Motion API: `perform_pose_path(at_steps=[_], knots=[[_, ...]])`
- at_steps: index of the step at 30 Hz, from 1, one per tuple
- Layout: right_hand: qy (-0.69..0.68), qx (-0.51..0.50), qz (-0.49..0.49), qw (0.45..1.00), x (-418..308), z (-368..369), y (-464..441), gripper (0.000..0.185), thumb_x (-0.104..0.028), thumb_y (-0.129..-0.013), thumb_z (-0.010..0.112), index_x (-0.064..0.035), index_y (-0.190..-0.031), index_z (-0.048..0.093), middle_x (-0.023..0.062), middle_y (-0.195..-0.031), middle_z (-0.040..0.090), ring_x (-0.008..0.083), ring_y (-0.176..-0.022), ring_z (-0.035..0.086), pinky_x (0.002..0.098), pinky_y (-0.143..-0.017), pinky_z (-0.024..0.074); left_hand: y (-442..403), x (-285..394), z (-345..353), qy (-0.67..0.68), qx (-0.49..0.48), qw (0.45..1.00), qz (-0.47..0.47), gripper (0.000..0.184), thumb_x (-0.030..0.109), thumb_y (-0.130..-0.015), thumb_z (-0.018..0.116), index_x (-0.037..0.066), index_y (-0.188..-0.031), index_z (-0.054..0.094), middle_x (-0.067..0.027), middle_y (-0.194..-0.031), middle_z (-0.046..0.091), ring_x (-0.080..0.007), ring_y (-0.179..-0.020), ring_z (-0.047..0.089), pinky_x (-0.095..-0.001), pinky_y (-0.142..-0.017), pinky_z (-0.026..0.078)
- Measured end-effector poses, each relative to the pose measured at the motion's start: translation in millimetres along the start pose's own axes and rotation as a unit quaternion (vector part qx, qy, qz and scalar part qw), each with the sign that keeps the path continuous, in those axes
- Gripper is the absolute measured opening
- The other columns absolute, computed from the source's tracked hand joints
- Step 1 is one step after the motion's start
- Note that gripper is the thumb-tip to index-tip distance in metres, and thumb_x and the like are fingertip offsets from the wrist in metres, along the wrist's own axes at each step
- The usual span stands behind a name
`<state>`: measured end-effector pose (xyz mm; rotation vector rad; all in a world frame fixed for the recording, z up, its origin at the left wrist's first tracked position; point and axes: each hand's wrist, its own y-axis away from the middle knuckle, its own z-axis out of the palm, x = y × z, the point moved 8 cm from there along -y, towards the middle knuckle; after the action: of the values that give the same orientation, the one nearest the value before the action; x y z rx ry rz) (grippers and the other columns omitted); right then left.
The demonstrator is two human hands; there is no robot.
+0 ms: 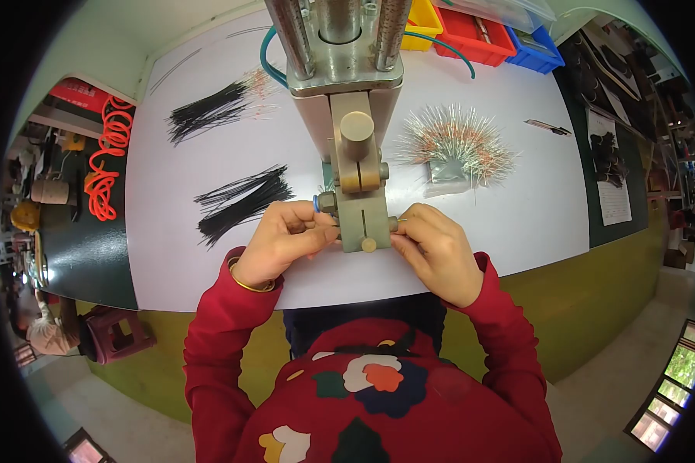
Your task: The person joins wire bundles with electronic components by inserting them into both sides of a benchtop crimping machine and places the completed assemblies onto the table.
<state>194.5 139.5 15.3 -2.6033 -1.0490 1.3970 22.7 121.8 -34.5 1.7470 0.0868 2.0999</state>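
A metal press [357, 131] stands upright at the middle of the white table. My left hand [289, 239] is at the left side of its lower head, fingers pinched beside a blue-ringed fitting [324, 203]; what they hold is too small to make out. On the other side, my right hand [438, 248] has its fingers closed near a small knob, with a thin yellowish piece [401, 221] at the fingertips. Two bundles of black wires, an upper one [208, 110] and a lower one [243, 202], lie to the left. A fanned bundle of thin silvery and orange wires [459, 147] rests to the right.
Yellow [422, 23], red [475, 38] and blue [534, 52] bins stand behind the press at the right. A pen [548, 126] lies at the right. An orange coiled hose [114, 158] hangs at the left. Another person [52, 328] is at the far left.
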Motion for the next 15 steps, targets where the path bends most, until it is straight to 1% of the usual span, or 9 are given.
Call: perform_pose_path(at_steps=[2, 5, 9, 15], knots=[[0.000, 0.006, -0.009, 1.000, -2.6, -1.3, -0.8, 0.004, -0.003, -0.079, 0.065, -0.0011, -0.082, 0.062, 0.0072, -0.074, 0.055, 0.0214, -0.065, 0.054, 0.0313, -0.057, 0.0433, -0.2, -0.4, 0.4, -0.001, -0.009, 1.000, 0.007, 0.014, 0.007, -0.080, 0.060, -0.004, -0.086, 0.066, -0.0005, -0.072, 0.064, -0.0009, -0.055, 0.045, -0.0163, -0.050, 0.034], [-0.135, -0.024, 0.076, 0.988, 1.1, -0.1, -1.5, 0.005, -0.003, -0.080, 0.064, 0.0007, -0.081, 0.062, 0.0080, -0.072, 0.053, 0.0211, -0.064, 0.052, 0.0316, -0.057, 0.0424, -0.3, 1.4, 2.3, -0.003, -0.005, 1.000, 0.008, 0.015, 0.006, -0.080, 0.059, -0.005, -0.086, 0.066, -0.0001, -0.073, 0.064, -0.0007, -0.056, 0.045, -0.0162, -0.051, 0.034], [-0.158, -0.028, 0.050, 0.986, -6.5, 5.3, -10.3, 0.006, -0.003, -0.081, 0.064, 0.0021, -0.081, 0.062, 0.0086, -0.071, 0.052, 0.0205, -0.062, 0.051, 0.0316, -0.056, 0.0413, 0.9, 5.0, 4.9, -0.004, 0.013, 1.000, 0.003, 0.015, 0.004, -0.079, 0.058, -0.005, -0.088, 0.066, 0.0002, -0.073, 0.064, -0.0005, -0.057, 0.045, -0.0161, -0.052, 0.035], [-0.155, -0.041, 0.048, 0.986, -3.6, 5.9, -16.1, 0.007, -0.004, -0.080, 0.064, 0.0022, -0.080, 0.061, 0.0093, -0.071, 0.053, 0.0222, -0.062, 0.051, 0.0322, -0.056, 0.0413, 1.0, 5.7, 8.4, 0.012, 0.020, 1.000, 0.008, 0.017, 0.002, -0.077, 0.056, -0.006, -0.089, 0.065, 0.0008, -0.072, 0.062, -0.0008, -0.059, 0.046, -0.0160, -0.053, 0.036]])
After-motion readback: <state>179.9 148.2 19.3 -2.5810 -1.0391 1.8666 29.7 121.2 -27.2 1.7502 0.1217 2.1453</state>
